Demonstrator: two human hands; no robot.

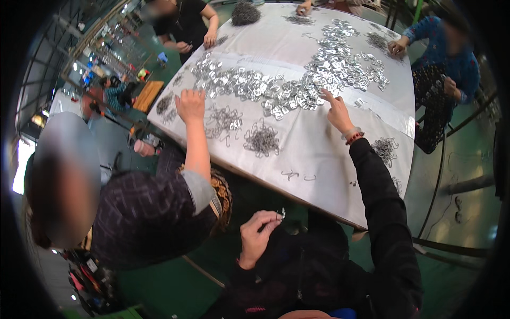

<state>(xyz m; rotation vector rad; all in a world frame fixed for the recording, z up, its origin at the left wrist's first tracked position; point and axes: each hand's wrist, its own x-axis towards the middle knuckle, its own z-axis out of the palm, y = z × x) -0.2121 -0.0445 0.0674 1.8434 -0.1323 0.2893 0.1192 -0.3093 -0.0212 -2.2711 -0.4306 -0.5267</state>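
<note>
White-covered table (324, 154), seen from above, with the wearer at its near edge. 4 co-workers are visible around the table: a person in dark patterned clothing (143, 218) at its left edge, a person in a blue patterned top (467, 64) at its right edge, a person in a black top (186, 21) at its far left, and a person at its far edge of whom a hand (304, 7) shows. A pile of silver metal pieces (297, 93) spreads in a bent band from the table's left part through its middle toward its far edge. A dark heap (246, 13) stands at the table's far left, and a heap of wire hooks (262, 140) lies on its near left part.

The wearer's right hand (338, 112) is over the table's middle, index finger extended and other fingers partly curled; the pile's near edge lies at its fingertips, and whether it grips a piece cannot be told. The left hand (254, 236) is below the table's near edge, thumb and forefinger pinched. Loose wire hooks (290, 174) lie on the table close to its near edge. Smallest, 1 shiny metal piece (281, 213) sits between the left fingertips, just off the table's near edge.
</note>
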